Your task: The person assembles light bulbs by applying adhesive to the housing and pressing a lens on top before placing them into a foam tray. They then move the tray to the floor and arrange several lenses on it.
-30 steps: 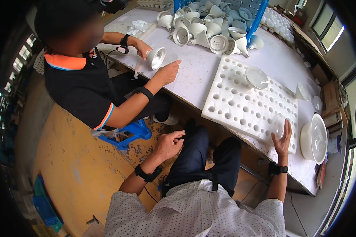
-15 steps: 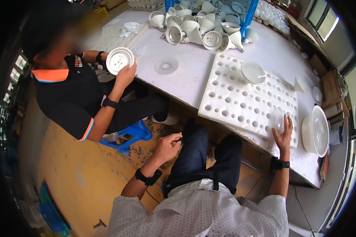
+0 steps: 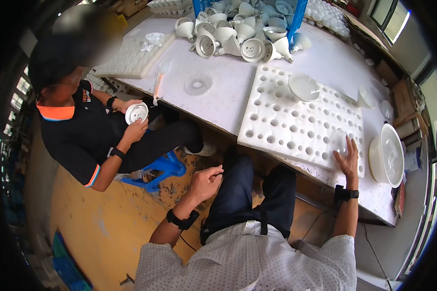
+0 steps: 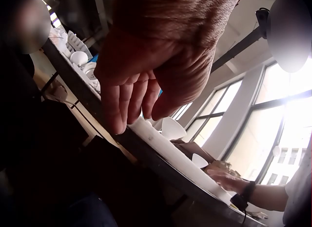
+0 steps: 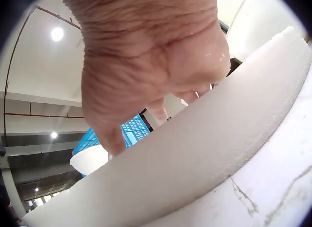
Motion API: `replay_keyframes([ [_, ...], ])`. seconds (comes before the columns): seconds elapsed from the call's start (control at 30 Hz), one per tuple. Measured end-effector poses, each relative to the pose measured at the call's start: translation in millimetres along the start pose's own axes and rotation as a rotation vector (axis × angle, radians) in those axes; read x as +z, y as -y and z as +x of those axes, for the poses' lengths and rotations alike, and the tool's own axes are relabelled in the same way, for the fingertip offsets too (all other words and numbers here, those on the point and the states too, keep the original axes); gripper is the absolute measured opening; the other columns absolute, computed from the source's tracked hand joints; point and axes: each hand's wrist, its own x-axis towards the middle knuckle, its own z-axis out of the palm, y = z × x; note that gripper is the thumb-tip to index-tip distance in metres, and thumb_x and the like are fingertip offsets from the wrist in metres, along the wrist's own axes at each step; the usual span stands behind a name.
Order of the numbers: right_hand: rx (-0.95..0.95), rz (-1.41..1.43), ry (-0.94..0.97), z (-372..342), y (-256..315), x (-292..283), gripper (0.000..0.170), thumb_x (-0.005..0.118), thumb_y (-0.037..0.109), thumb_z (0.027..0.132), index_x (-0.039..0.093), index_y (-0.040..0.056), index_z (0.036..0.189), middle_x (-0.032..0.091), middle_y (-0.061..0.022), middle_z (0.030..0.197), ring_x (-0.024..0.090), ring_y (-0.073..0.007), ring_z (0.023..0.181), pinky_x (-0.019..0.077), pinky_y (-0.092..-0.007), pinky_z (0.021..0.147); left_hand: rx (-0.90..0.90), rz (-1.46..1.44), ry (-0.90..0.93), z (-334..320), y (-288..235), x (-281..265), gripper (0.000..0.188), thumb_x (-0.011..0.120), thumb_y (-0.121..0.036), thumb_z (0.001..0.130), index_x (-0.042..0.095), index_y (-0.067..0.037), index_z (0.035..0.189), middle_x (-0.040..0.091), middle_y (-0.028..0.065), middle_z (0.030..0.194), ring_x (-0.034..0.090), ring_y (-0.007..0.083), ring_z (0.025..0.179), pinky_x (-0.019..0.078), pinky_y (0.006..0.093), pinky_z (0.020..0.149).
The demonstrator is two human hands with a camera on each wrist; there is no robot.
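Note:
My left hand (image 3: 206,184) hangs over my lap with loosely curled fingers and holds nothing; the left wrist view shows its fingers pointing down past the table edge. My right hand (image 3: 347,157) rests at the front right corner of a white foam board (image 3: 269,138) full of round holes. Its fingers are spread beside a small clear dome-shaped cover (image 3: 337,139). In the right wrist view the foam's thick side hides the fingertips. A larger translucent bowl-shaped cover (image 3: 303,88) lies on the board's far part.
To the left, a seated person holds a white lamp cup (image 3: 136,112). A clear disc (image 3: 198,84) lies on the table. Several lamp cups (image 3: 228,41) are heaped before a blue crate (image 3: 296,19). A white basin (image 3: 386,155) stands at the right edge, a blue stool (image 3: 155,169) below.
The other person has drawn the lamp cup from the table toward their lap, its open face now turned to me. The view has shifted slightly; my hands stay about where they were.

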Motion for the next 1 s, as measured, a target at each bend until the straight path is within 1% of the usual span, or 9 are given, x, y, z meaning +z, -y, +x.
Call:
replay_keyframes([
  [0.27,0.051,-0.033,0.009,1,4,0,0.081,0.072,0.040,0.065,0.043,0.0102,0.134,0.035,-0.0256,0.137,0.035,-0.0405,0.126,0.0288,-0.0481,0.104,0.150,-0.006,-0.033,5,0,-2,0.019,0.062,-0.012,0.082,0.065,0.003,0.093,0.064,0.0165,0.106,0.066,0.0181,0.071,0.0512,0.0272,0.064],
  [0.37,-0.034,-0.009,-0.124,-3,13,-1,0.071,0.072,0.030,0.071,0.044,0.0094,0.133,0.039,-0.0224,0.134,0.037,-0.0364,0.125,0.0329,-0.0448,0.103,0.270,0.043,-0.078,19,-6,-6,0.019,0.062,-0.012,0.082,0.065,0.004,0.093,0.065,0.0164,0.105,0.066,0.0182,0.072,0.0516,0.0272,0.064],
  [0.43,-0.253,0.368,-0.274,-9,21,2,0.057,0.070,0.015,0.077,0.048,0.0075,0.129,0.043,-0.0182,0.131,0.040,-0.0307,0.124,0.0379,-0.0404,0.101,0.243,0.016,-0.073,30,-16,-9,0.019,0.062,-0.012,0.082,0.065,0.003,0.093,0.064,0.0165,0.106,0.067,0.0187,0.074,0.0519,0.0275,0.065],
  [0.47,-0.236,0.417,-0.265,-13,31,0,0.043,0.066,0.005,0.080,0.055,0.0050,0.121,0.047,-0.0153,0.126,0.045,-0.0265,0.120,0.0407,-0.0369,0.099,0.213,-0.010,-0.068,37,-22,-10,0.019,0.062,-0.011,0.082,0.065,0.003,0.094,0.064,0.0166,0.106,0.067,0.0193,0.075,0.0522,0.0277,0.066],
  [0.5,-0.216,0.430,-0.244,-15,43,-7,0.036,0.066,0.008,0.081,0.058,0.0033,0.116,0.056,-0.0145,0.117,0.052,-0.0245,0.112,0.0422,-0.0354,0.096,0.223,-0.011,-0.057,44,-27,-11,0.019,0.062,-0.011,0.082,0.065,0.003,0.094,0.064,0.0166,0.106,0.067,0.0193,0.075,0.0522,0.0277,0.066],
  [0.6,-0.122,0.611,-0.092,-21,89,-20,0.036,0.062,0.006,0.082,0.058,0.0027,0.118,0.065,-0.0121,0.103,0.060,-0.0196,0.098,0.0458,-0.0322,0.088,0.168,-0.041,0.001,62,-36,-7,0.018,0.059,-0.006,0.083,0.064,0.003,0.098,0.063,0.0140,0.112,0.065,0.0151,0.086,0.0518,0.0256,0.074],
  [0.7,-0.323,0.773,0.018,-14,160,-23,0.042,0.064,0.001,0.078,0.056,0.0028,0.119,0.064,-0.0121,0.102,0.061,-0.0189,0.093,0.0472,-0.0303,0.083,0.196,-0.083,0.014,69,-35,5,0.019,0.061,-0.010,0.081,0.064,0.002,0.095,0.063,0.0169,0.110,0.067,0.0201,0.078,0.0528,0.0273,0.066],
  [0.83,-0.601,0.709,0.117,22,231,-2,0.043,0.067,0.009,0.077,0.056,0.0043,0.119,0.061,-0.0140,0.107,0.061,-0.0241,0.096,0.0497,-0.0321,0.077,0.186,-0.103,0.033,54,-21,13,0.015,0.063,-0.009,0.080,0.065,0.001,0.092,0.063,0.0155,0.110,0.066,0.0157,0.072,0.0516,0.0259,0.065],
  [1.0,-0.583,0.599,0.258,63,275,34,0.040,0.065,0.016,0.080,0.057,0.0025,0.117,0.061,-0.0166,0.106,0.064,-0.0292,0.078,0.0523,-0.0322,0.064,-0.006,-0.177,0.085,21,34,13,0.014,0.062,-0.006,0.081,0.065,0.002,0.092,0.064,0.0152,0.109,0.065,0.0125,0.076,0.0512,0.0242,0.067],
])
